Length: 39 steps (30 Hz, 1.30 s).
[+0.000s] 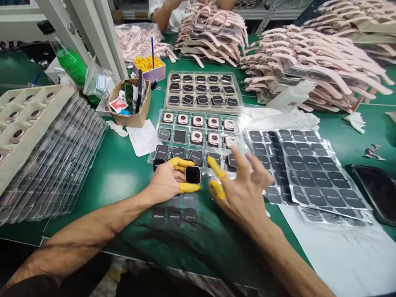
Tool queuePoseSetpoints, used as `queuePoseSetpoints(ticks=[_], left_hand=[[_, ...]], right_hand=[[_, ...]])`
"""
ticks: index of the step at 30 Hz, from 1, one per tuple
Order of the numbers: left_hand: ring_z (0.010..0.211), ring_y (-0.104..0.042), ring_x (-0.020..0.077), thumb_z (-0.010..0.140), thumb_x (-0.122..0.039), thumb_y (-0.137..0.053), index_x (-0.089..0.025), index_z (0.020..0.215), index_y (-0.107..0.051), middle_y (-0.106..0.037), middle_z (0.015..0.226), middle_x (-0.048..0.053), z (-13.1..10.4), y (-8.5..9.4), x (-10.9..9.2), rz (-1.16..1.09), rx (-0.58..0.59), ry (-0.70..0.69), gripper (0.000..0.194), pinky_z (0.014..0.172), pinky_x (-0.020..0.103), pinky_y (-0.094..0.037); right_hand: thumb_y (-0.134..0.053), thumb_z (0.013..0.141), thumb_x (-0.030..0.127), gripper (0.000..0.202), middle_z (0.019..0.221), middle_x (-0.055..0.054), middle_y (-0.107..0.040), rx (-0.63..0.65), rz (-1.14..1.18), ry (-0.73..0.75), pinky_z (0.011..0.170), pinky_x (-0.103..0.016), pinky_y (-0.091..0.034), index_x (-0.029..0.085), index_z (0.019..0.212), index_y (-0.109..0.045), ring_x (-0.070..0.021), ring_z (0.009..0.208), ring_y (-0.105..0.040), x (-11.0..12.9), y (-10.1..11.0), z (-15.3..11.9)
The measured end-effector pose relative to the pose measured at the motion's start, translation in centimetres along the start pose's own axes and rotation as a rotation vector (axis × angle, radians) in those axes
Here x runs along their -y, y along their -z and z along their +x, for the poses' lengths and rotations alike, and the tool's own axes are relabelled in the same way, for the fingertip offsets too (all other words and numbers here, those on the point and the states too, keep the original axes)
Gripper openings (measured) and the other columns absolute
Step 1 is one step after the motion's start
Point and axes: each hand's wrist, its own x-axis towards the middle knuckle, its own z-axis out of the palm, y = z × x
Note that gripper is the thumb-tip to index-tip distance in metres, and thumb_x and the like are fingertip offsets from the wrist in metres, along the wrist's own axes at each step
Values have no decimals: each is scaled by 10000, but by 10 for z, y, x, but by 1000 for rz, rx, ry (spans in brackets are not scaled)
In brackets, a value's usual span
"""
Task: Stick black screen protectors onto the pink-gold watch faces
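My left hand (165, 181), with yellow finger cots, grips a smartwatch case (193, 175) by its edges, dark screen facing up. To its right, my right hand (244, 189) hovers with fingers spread, slightly blurred; yellow cots cover its thumb and index finger. A faint clear gleam shows by that thumb, but I cannot make out what it is. Just beyond both hands, a clear tray (189, 128) carries pink watch cases, backs up, and dark square films. Below the left hand, a sheet of dark HiFuture films (175, 215) lies on the green table (123, 185).
Stacked trays (71, 152) rise at left beside a cardboard box (133, 117) and a green bottle (71, 64). Behind sits another watch tray (202, 109). Film sheets (318, 173) and a phone (375, 192) lie right, below piled pink straps (309, 62). A person's arm (162, 16) shows behind.
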Motion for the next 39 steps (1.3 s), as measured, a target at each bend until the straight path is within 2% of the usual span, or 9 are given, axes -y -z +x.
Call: queuePoseSetpoints(ticks=[5, 10, 13, 18, 21, 26, 29, 31, 39], left_hand=[[651, -706, 102, 471, 18, -947, -132, 1071, -693, -737, 762, -34, 2, 0, 2, -1, 9, -7, 669, 668, 217, -569], [637, -694, 99, 421, -20, -996, -133, 1060, -695, -762, 828, -12, 3, 0, 3, 18, -4, -20, 715, 659, 228, -563], [667, -715, 120, 448, -38, -997, -139, 1064, -701, -754, 802, -13, 3, 2, 6, 36, 23, -45, 690, 674, 236, -563], [689, -724, 135, 469, -88, -1013, -139, 1100, -704, -777, 869, 25, 6, 6, 10, 72, 17, -67, 705, 661, 245, -554], [700, -724, 140, 505, -68, -989, -147, 1103, -703, -776, 877, 27, 9, 7, 12, 99, 18, -95, 668, 664, 252, -545], [749, -721, 163, 535, -76, -991, -156, 1072, -684, -764, 844, 23, 8, 6, 10, 62, -38, -89, 623, 773, 326, -589], [805, -733, 182, 568, -74, -979, -145, 1078, -672, -767, 849, 30, 5, 5, 7, 40, -59, -77, 600, 817, 353, -590], [812, -731, 179, 581, -65, -971, -139, 1076, -669, -767, 855, 30, 4, 4, 6, 36, -65, -65, 584, 817, 351, -586], [666, -626, 75, 524, -12, -986, -116, 1085, -657, -739, 861, -7, 4, 5, -3, -17, -51, 19, 658, 722, 273, -550]], right_hand=[[-503, 1039, 493, 455, 1751, -55, -267, 8, 84, 138, 1092, -577, -359, 477, 1489, -574, -388, 1518, -339, 3, -4, -3], [-474, 1048, 441, 485, 1772, -93, -244, -83, 54, -90, 1084, -633, -326, 405, 1522, -572, -452, 1507, -343, 6, -4, -3], [-497, 1038, 413, 518, 1749, -85, -294, -29, 81, 114, 1091, -584, -350, 438, 1556, -518, -406, 1501, -376, 10, -4, -3], [-487, 1048, 421, 467, 1762, -128, -258, -35, 6, -45, 1072, -635, -343, 399, 1505, -578, -451, 1516, -344, 10, -9, 1], [-500, 1041, 443, 456, 1730, -119, -340, -6, 46, 103, 1088, -617, -384, 395, 1485, -592, -421, 1504, -392, 7, -9, 3], [-670, 979, 411, 426, 1430, -140, -640, -72, 156, -97, 1017, -596, -482, 354, 1400, -635, -395, 1344, -569, 11, 9, -16], [-735, 948, 416, 532, 1233, -58, -765, 170, 367, 9, 989, -562, -520, 407, 1453, -569, -351, 1248, -649, 20, 18, -38], [-746, 942, 413, 511, 1208, -51, -793, 265, 428, 13, 990, -562, -527, 396, 1429, -595, -357, 1275, -646, 26, 18, -48], [-687, 952, 277, 161, 890, -37, -788, 230, 497, -58, 784, -462, -568, 356, 1014, -814, -276, 881, -694, 33, 3, -20]])
